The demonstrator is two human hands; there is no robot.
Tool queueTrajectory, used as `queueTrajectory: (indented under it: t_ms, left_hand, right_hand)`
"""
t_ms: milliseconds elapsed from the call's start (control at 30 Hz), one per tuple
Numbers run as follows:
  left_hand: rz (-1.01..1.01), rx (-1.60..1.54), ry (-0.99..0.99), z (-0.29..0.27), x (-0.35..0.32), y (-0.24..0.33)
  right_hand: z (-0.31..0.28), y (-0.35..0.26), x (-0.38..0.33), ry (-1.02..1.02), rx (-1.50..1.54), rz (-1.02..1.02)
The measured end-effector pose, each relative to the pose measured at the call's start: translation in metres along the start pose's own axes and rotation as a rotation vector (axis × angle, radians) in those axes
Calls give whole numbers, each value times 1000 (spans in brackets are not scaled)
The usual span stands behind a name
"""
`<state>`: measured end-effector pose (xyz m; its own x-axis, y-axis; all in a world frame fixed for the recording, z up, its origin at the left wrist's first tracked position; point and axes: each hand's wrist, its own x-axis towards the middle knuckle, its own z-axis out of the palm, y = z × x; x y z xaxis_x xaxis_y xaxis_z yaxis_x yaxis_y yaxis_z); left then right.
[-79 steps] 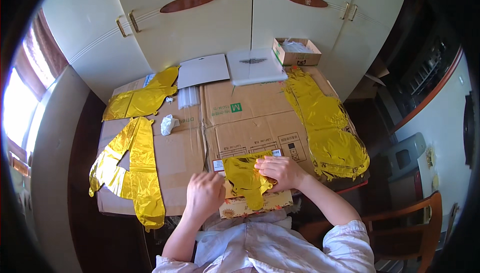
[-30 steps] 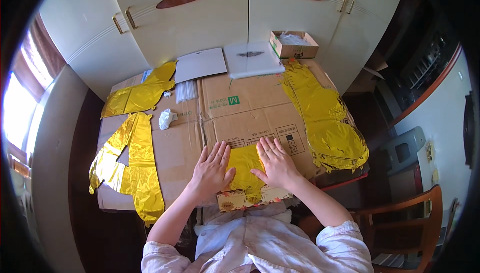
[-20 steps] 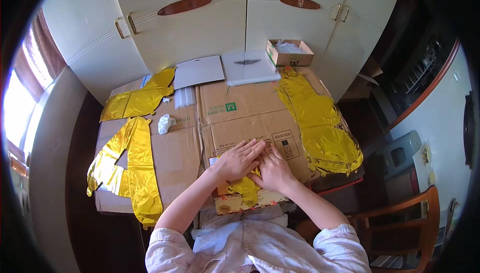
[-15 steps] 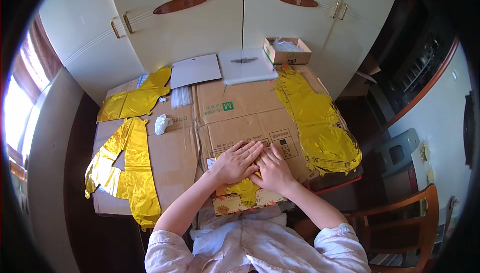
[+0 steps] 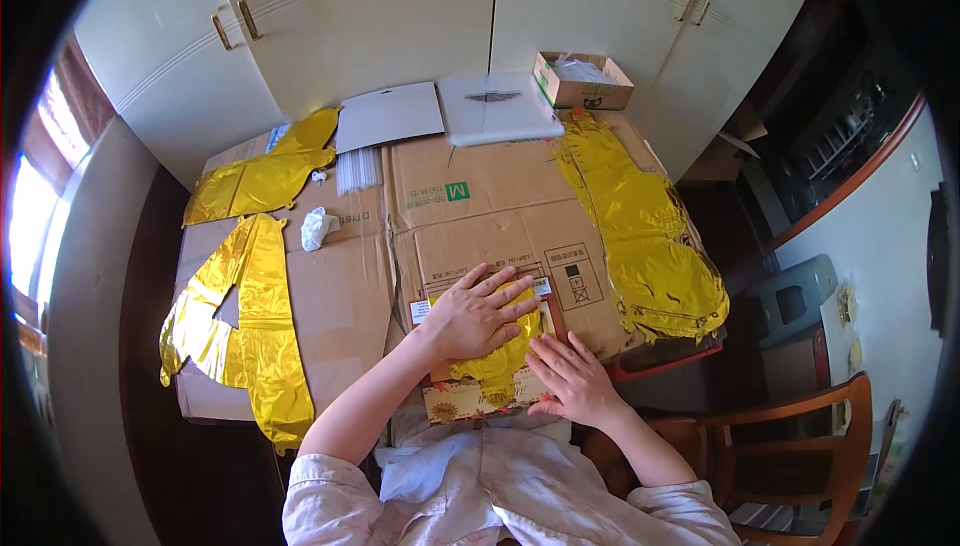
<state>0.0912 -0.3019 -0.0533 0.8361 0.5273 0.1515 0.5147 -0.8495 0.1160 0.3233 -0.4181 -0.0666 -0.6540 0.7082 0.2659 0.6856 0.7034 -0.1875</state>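
A small gold foil balloon (image 5: 497, 366) lies flat on a printed cardboard box (image 5: 462, 398) at the near edge of the table. My left hand (image 5: 478, 314) rests on the foil with its fingers spread and pointing away to the right. Beside it, my right hand (image 5: 575, 376) lies over the foil's right side and the box, fingers stretched out and thumb apart. Part of the foil is hidden under both hands. Larger flat gold foil balloons lie on the right (image 5: 650, 236), at the left front (image 5: 262, 326) and at the far left (image 5: 265, 181).
Brown cardboard (image 5: 480, 216) covers the table. A crumpled white tissue (image 5: 318, 229) and clear plastic tubes (image 5: 358, 171) lie left of centre. A white panel (image 5: 390, 116), a clear bag (image 5: 500, 111) and an open box (image 5: 584, 96) stand at the back. A wooden chair (image 5: 855, 426) is at the right.
My hands were together on the foil. The right hand has moved right and nearer to me, and the left hand's fingers have spread, so more of the foil shows.
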Motion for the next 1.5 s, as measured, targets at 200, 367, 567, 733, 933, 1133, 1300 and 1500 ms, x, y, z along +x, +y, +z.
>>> queueTrajectory:
  t_ms: [200, 367, 567, 733, 933, 1133, 1300, 1500]
  left_hand:
    - [19, -14, -3, -8, -1, 2]
    - [22, -15, -2, -6, -1, 0]
    - [23, 19, -12, -4, -1, 1]
    - [23, 41, -49, -4, -1, -1]
    - [9, -130, -74, -3, 1, -10]
    - [13, -92, -107, 1, 0, -10]
    - [15, -21, -66, 0, -1, -5]
    - [-2, 13, -45, -2, -2, 0]
  right_hand:
    - [-6, -5, 3, -14, -57, 25]
    - [-17, -3, 6, 177, -96, -199]
    - [-29, -3, 9, 274, -187, -368]
    - [-50, -8, 27, 339, -185, -361]
    - [-66, 0, 22, 454, -233, -342]
    - [-78, 21, -21, 709, -121, -140]
    - [-101, 57, -78, 1109, -118, 156]
    - [-101, 99, -91, 957, -421, 273]
